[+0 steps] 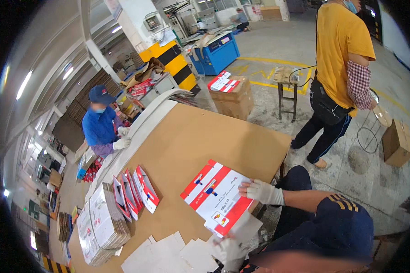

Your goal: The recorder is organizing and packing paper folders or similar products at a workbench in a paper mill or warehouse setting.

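Observation:
A red-and-white printed flat carton [216,193] lies on the brown board-topped table in front of me. My right hand [265,192], in a white glove with bare fingertips, grips its right edge, fingers over the printed face. My left hand [229,254], also in a white glove, is at the carton's lower corner, near the bottom of the view. Motion smears its fingers, so its hold is unclear. Under and beside the carton are pale blank card pieces [171,255]. Several folded red-and-white cartons [145,189] stand leaning together to the left.
A strapped stack of cartons [102,223] sits at the table's left. Across the table [200,129], a co-worker in blue [100,129] works with gloved hands. Another person in yellow [344,50] stands at right, near a stool [287,91] and a cardboard box [232,98].

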`<state>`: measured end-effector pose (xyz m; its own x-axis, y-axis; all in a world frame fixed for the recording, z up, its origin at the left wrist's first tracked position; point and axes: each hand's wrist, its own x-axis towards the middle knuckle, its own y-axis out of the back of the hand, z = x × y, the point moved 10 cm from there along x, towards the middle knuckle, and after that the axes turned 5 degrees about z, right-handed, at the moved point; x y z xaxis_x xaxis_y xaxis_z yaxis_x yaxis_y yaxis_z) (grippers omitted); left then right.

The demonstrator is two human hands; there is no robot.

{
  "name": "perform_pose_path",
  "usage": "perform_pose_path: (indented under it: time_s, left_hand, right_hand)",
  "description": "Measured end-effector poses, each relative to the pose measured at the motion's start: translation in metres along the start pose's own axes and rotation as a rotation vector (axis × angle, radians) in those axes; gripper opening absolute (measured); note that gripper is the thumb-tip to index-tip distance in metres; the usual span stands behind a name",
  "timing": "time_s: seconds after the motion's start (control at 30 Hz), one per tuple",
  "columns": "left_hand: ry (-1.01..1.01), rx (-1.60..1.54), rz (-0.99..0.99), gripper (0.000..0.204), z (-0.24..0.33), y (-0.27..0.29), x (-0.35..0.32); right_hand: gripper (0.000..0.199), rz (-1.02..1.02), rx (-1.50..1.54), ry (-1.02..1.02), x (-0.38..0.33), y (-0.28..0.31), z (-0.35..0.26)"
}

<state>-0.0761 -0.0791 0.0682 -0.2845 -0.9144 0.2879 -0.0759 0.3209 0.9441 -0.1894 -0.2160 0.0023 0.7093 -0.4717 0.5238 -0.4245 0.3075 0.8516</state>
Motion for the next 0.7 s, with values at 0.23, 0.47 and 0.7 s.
perform_pose_path:
  time_s: [0.23, 0.47, 0.7]
  left_hand:
    - [-0.052, -0.393, 0.018, 0.055, -0.108, -0.111, -0.131]
    - [0.461, -0.924, 0.234, 0.019, -0.129, -0.108, -0.099]
    - [0.561, -0.183, -0.063, 0.039, -0.117, -0.099, -0.054]
  right_hand:
    - [0.045, -0.026, 0.074, -0.042, -0.003, -0.010, 0.023]
    - [0.050, -0.002, 0.337, -0.139, -0.007, -0.005, 0.040]
    - [0.063, -0.110, 0.254, -0.048, 0.019, 0.023, 0.005]
